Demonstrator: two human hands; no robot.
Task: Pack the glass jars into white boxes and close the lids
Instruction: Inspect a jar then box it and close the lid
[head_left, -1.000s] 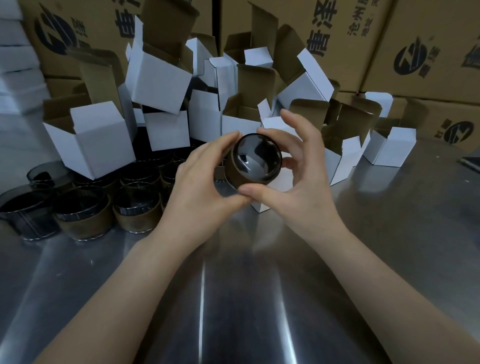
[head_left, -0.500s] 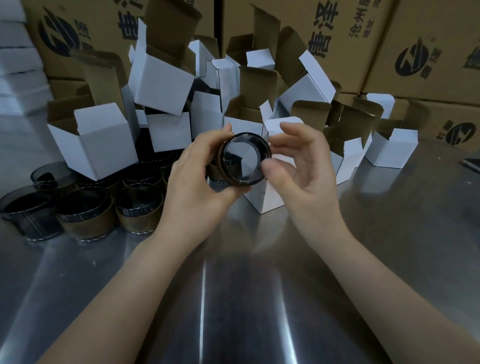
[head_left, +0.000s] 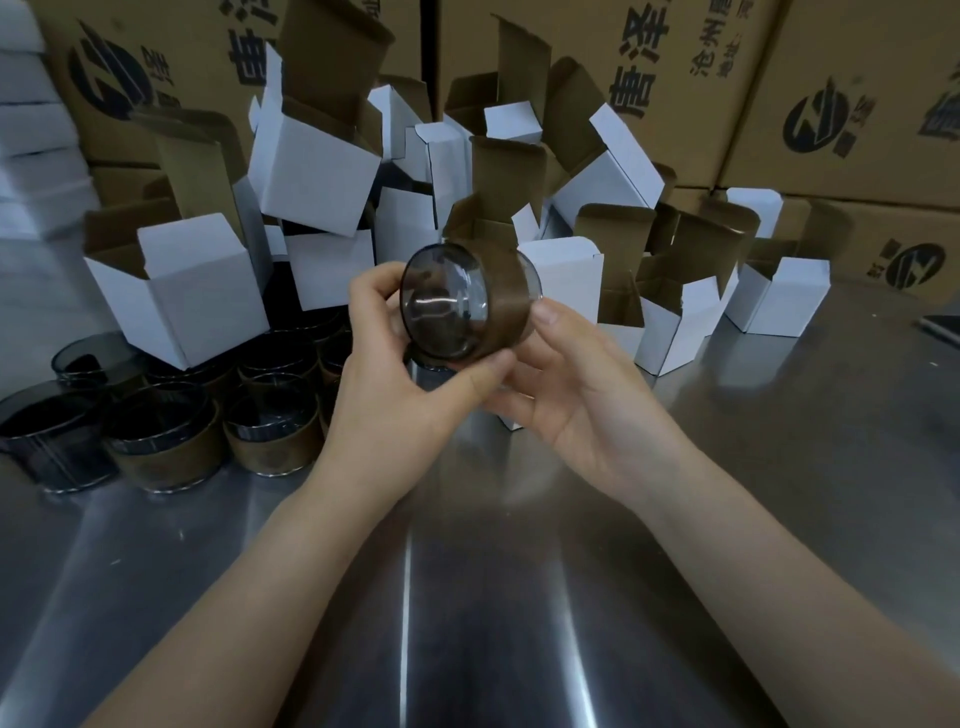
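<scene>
Fingers (head_left: 370, 283) and thumb of left hand (head_left: 395, 400) curl round glass jar (head_left: 457, 306); right hand (head_left: 587, 410) cups it from below, thumb on brown band. Along back, stacked brown cartons (head_left: 831, 93). Steel surface (head_left: 519, 597) carries everything else. Heap of white boxes (head_left: 317, 176) mid-surface, every visible lid open, none visibly filled. Group of unpacked jars (head_left: 161, 441) at left. Held jar lies sideways above surface, in no box. Judgement: early stage; boxing and lid closing all left.

bare left hand (head_left: 395, 384) and bare right hand (head_left: 587, 410), forearms uncovered to the frame edge, nails short.
</scene>
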